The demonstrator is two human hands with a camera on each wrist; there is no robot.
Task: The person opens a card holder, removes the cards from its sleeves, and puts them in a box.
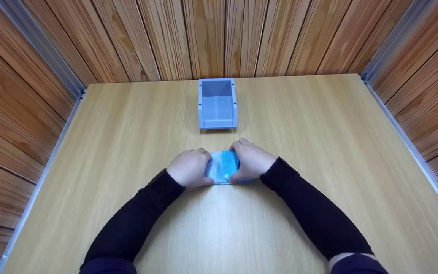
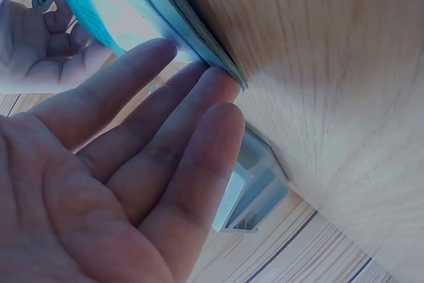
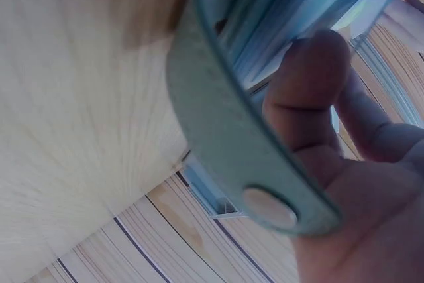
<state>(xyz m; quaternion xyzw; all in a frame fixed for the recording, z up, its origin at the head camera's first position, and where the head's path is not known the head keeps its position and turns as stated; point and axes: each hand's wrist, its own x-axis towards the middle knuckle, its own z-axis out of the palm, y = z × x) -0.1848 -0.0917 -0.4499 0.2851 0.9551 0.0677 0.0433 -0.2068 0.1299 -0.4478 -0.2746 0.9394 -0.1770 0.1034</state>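
Note:
A small light blue card holder [image 1: 213, 167] lies spread on the table between the two hands. My left hand [image 1: 189, 168] holds its left part, thumb at the near edge and fingers at the far edge. In the left wrist view its fingertips [image 2: 225, 87] touch the holder's layered edge. My right hand [image 1: 254, 159] grips the raised right part, where a bright blue leaf [image 1: 229, 164] stands up. A pale green strap [image 3: 218, 111] with a round metal snap [image 3: 270, 207] hangs loose beside the right thumb. The palms hide parts of the holder.
A grey-blue open bin [image 1: 218, 124] stands beyond the hands, near the back wall. Wood-plank walls [image 1: 207, 38] enclose the back and sides of the light wooden table [image 1: 219, 228]. Metal rails [image 1: 413, 140] run along the side edges.

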